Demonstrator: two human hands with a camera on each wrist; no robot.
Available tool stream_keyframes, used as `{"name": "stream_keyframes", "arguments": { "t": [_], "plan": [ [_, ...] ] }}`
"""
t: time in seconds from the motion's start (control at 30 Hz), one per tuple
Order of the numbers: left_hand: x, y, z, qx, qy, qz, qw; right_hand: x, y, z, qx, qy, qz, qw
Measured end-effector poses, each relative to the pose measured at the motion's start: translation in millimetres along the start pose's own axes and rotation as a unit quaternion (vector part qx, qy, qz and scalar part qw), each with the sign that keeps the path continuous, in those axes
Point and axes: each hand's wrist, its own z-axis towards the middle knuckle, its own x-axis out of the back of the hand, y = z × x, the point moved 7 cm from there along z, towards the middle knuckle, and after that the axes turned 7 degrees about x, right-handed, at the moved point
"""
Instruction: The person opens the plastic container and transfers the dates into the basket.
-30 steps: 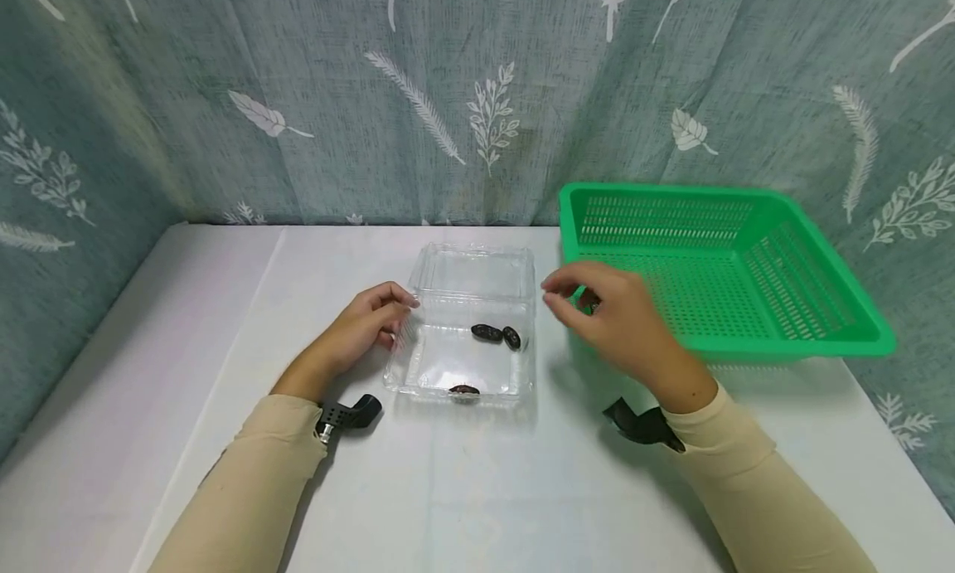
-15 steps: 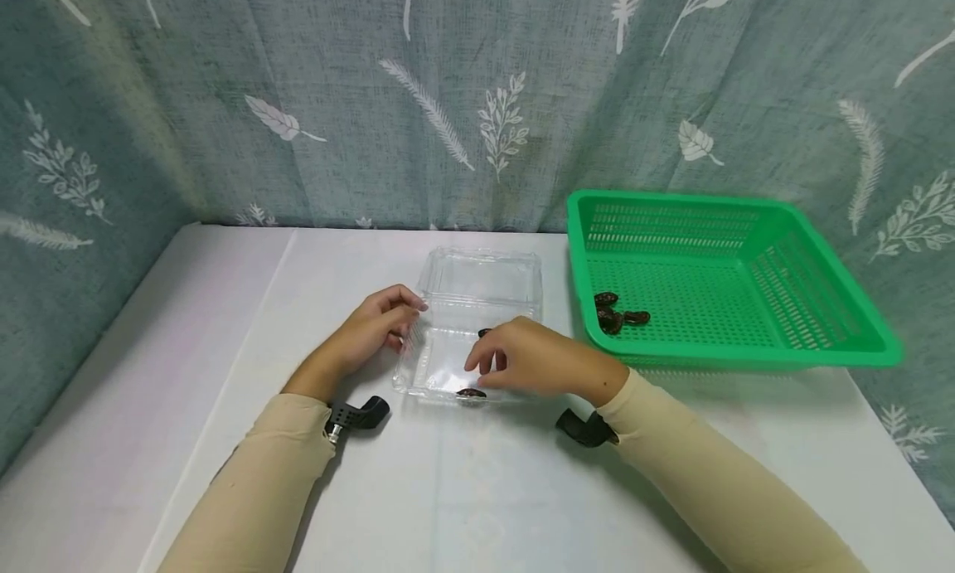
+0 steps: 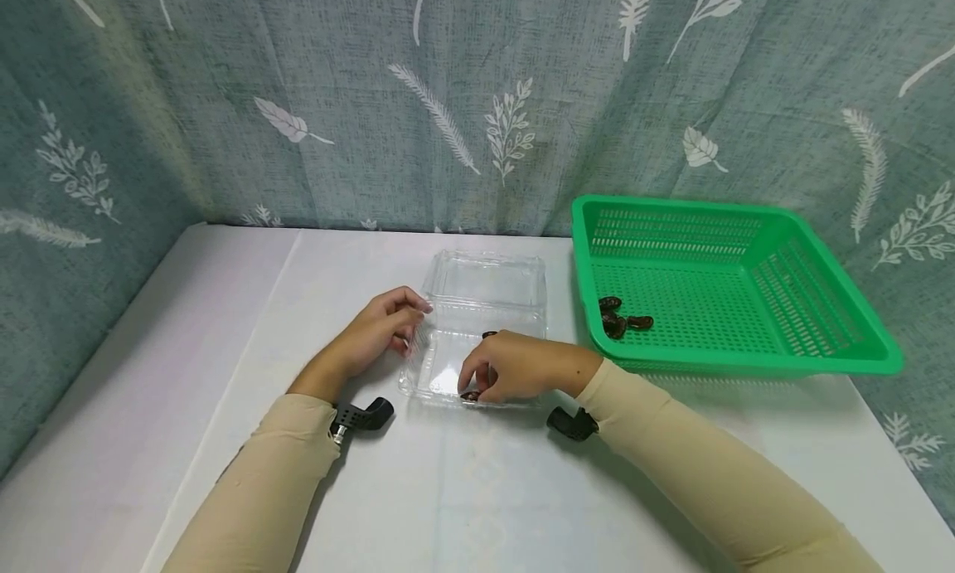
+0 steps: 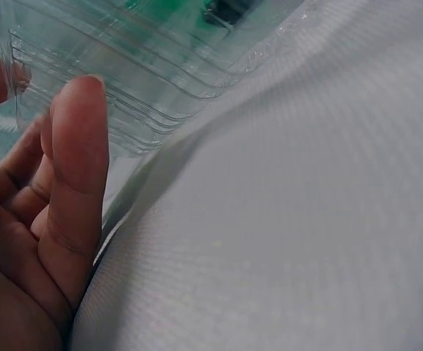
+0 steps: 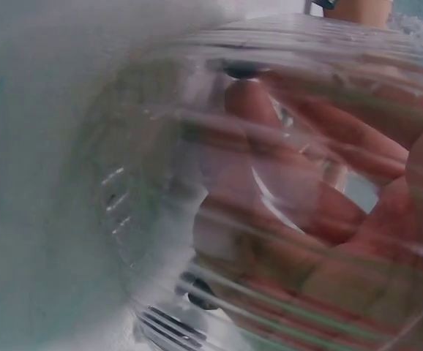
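A clear plastic clamshell box (image 3: 440, 353) lies opened out on the table, its lid (image 3: 488, 279) folded back. My left hand (image 3: 380, 328) rests at the box's left side. In the left wrist view its thumb (image 4: 80, 139) touches the ribbed outer wall, fingers loosely bent. My right hand (image 3: 522, 366) reaches down into the box and pinches a dark brown date (image 3: 469, 396) by the front wall, thumb and finger on either side. Another date (image 3: 489, 335) peeks out behind that hand, mostly hidden. Through the plastic, the right wrist view shows the pinched date (image 5: 244, 70) at the fingertips.
A green slotted basket (image 3: 739, 364) stands to the right of the box, with several dates (image 3: 615, 324) in its near left corner. White cloth (image 3: 477, 490) covers the table. A patterned curtain (image 3: 336, 84) hangs along the back and left.
My right hand has come from the basket's left edge into the box and down onto the front date. The dates in the basket have come into sight. The left hand stays by the box.
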Motion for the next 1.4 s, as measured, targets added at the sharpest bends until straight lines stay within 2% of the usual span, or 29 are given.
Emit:
{"name": "stream_keyframes", "arguments": {
  "t": [0.13, 0.27, 0.4, 0.5, 0.63, 0.77, 0.93, 1.03, 1.13, 1.27, 1.4],
  "plan": [
    [-0.5, 0.2, -0.2, 0.002, 0.001, -0.001, 1.0000, -0.3, -3.1, -0.7, 0.011, -0.001, -0.015, 0.9998],
    [-0.6, 0.6, -0.1, 0.003, 0.004, -0.001, 1.0000, 3.3, -4.5, -3.6, 0.004, 0.018, -0.024, 0.9995],
    [-0.6, 1.0, 0.4, 0.001, 0.008, 0.003, 1.0000, 10.7, -7.6, -8.3, 0.004, 0.062, -0.040, 0.9973],
    [-0.6, 0.3, 1.2, 0.001, 0.008, 0.004, 1.0000, 21.3, -16.0, -16.7, 0.023, 0.108, -0.056, 0.9923],
    [-0.3, -1.6, 1.4, 0.005, 0.007, 0.002, 1.0000, 42.5, -28.9, -38.4, 0.045, 0.175, -0.058, 0.9819],
    [-1.1, -1.9, 1.9, 0.007, 0.006, 0.001, 1.0000, 66.8, -30.6, -70.8, 0.047, 0.236, -0.047, 0.9695],
    [-1.6, -0.7, 1.7, 0.003, 0.004, 0.004, 1.0000, 93.3, -15.1, -117.7, 0.032, 0.326, -0.076, 0.9417],
    [-1.9, 0.1, 1.7, 0.001, 0.003, 0.006, 1.0000, 105.1, -0.4, -146.9, 0.004, 0.361, -0.106, 0.9265],
    [-1.4, 0.6, 2.0, 0.000, 0.005, 0.009, 0.9999, 112.5, 18.9, -171.8, -0.044, 0.365, -0.137, 0.9197],
    [-0.5, 0.5, 1.3, 0.003, 0.012, 0.017, 0.9998, 113.9, 51.3, -195.4, -0.130, 0.326, -0.142, 0.9254],
    [-1.7, 1.6, 0.1, 0.000, 0.011, 0.019, 0.9998, 110.6, 80.9, -211.5, -0.188, 0.277, -0.131, 0.9331]
  ]
}}
